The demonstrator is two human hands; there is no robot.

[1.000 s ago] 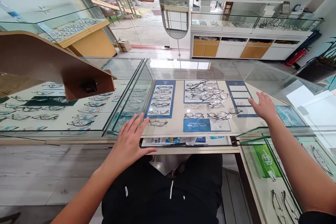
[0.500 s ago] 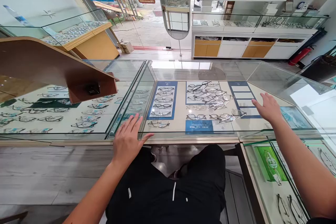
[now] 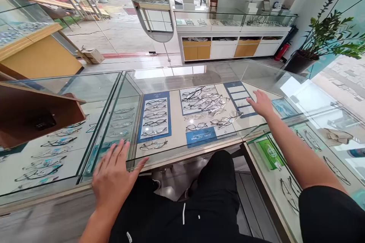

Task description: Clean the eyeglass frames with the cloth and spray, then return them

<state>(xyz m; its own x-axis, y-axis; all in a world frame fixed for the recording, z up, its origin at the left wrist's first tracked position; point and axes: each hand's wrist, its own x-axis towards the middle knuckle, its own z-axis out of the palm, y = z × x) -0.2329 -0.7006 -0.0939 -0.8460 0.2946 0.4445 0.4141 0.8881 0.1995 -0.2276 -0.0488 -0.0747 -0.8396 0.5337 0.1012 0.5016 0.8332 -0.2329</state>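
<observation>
My left hand point(image 3: 115, 172) lies at the near edge of the glass display case, fingers stretched and thumb spread, holding nothing. Farther off, my right hand point(image 3: 261, 103) is held out over the case's right part, fingers apart, close to a blue tray with white slots point(image 3: 238, 97). Between my hands, a blue-bordered tray point(image 3: 169, 115) carries a column of eyeglasses point(image 3: 155, 114). Right of it, a tangled heap of eyeglasses point(image 3: 203, 98) covers another tray. A pair of glasses point(image 3: 154, 144) and a blue card point(image 3: 201, 136) lie nearer to me.
A brown wooden panel point(image 3: 40, 115) juts in at left above more glasses. At right, a lower glass case point(image 3: 273, 193) holds a green box point(image 3: 268, 153) and frames. Beyond stand an oval mirror point(image 3: 156, 19), a white cabinet point(image 3: 224, 48) and a potted plant point(image 3: 302, 60).
My view has turned to the right, bringing the potted plant and more of the right-hand case into sight. Both hands stay spread over the case, with nothing picked up.
</observation>
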